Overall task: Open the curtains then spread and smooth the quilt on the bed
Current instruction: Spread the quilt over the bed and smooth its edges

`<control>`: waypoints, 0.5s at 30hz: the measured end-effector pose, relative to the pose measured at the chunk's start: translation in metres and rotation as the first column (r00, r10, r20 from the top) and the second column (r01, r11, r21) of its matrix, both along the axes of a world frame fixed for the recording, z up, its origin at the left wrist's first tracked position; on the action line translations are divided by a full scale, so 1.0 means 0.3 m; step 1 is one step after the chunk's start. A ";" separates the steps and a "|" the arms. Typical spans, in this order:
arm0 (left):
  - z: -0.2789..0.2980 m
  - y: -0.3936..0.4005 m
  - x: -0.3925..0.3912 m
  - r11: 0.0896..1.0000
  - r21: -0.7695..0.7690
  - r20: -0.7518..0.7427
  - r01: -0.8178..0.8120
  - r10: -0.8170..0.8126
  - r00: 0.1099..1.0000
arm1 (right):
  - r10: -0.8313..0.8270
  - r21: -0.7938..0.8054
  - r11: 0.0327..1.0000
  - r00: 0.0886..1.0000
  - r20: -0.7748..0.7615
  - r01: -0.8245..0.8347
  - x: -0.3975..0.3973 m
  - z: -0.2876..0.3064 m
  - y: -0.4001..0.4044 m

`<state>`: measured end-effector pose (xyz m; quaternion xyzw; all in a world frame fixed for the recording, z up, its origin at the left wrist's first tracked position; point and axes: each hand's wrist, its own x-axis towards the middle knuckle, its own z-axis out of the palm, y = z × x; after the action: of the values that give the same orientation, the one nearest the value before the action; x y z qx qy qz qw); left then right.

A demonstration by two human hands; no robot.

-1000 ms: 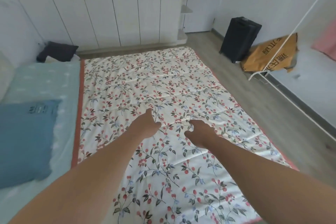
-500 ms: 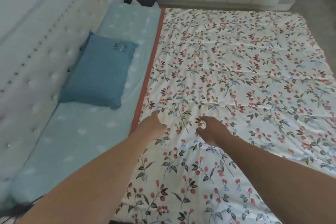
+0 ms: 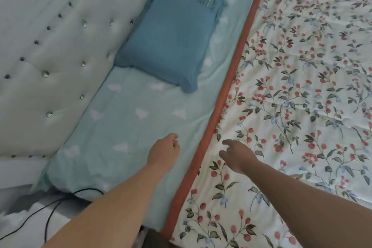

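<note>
The cream quilt (image 3: pixel 302 86), printed with red berries and green leaves, lies flat over the right part of the bed. Its orange-red border (image 3: pixel 227 86) runs diagonally through the middle of the view. My left hand (image 3: pixel 164 153) hovers over the pale teal sheet (image 3: pixel 130 119) just left of that border, fingers loosely curled and holding nothing. My right hand (image 3: pixel 235 153) is just right of the border, low over the quilt, with the forefinger stretched out and the other fingers relaxed. Neither hand grips cloth.
A blue pillow (image 3: pixel 171 42) lies on the sheet against the tufted grey headboard (image 3: pixel 50 46) at the left. A black cable (image 3: pixel 50 207) trails off the bed's near corner at the bottom left.
My view has swung left and down towards the head of the bed. Both hands have moved left from the quilt's middle to its orange-red border, the left one now over the sheet.
</note>
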<state>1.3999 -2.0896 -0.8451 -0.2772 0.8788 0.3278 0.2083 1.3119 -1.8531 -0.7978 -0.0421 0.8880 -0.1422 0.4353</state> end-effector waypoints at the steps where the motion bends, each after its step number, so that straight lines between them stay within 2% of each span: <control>1: -0.045 -0.027 -0.017 1.000 -0.004 -0.018 0.023 -0.023 1.000 | 0.015 -0.016 1.000 1.000 -0.011 -0.015 -0.014 -0.019 -0.051; 3: -0.170 -0.099 -0.075 0.990 -0.091 -0.052 0.111 -0.116 0.992 | 0.039 -0.045 0.998 0.998 -0.052 -0.042 -0.056 -0.095 -0.176; 5: -0.232 -0.110 -0.147 0.931 -0.250 -0.033 0.266 -0.283 0.959 | 0.049 -0.061 0.997 0.995 -0.092 -0.055 -0.106 -0.145 -0.261; 8: -0.374 -0.125 -0.121 0.829 -0.310 0.081 0.465 -0.464 0.882 | 0.052 -0.101 0.992 0.981 -0.185 -0.071 -0.110 -0.285 -0.358; 10: -0.441 -0.175 -0.036 0.770 -0.327 0.141 0.548 -0.533 0.834 | -0.007 -0.106 0.994 0.966 -0.257 -0.021 -0.112 -0.382 -0.392; 13: -0.471 -0.320 0.118 0.769 -0.348 0.222 0.537 -0.489 0.844 | -0.016 -0.005 1.000 0.962 -0.273 0.016 -0.057 -0.503 -0.472; 15: -0.447 -0.432 0.203 0.809 -0.339 0.295 0.480 -0.393 0.871 | 0.115 0.056 0.993 0.974 -0.195 -0.106 0.052 -0.543 -0.571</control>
<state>1.4608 -2.2191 -0.9792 -0.1366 0.9398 0.0520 0.3090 1.3276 -2.0243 -0.9607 -0.0954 0.9261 -0.0926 0.3530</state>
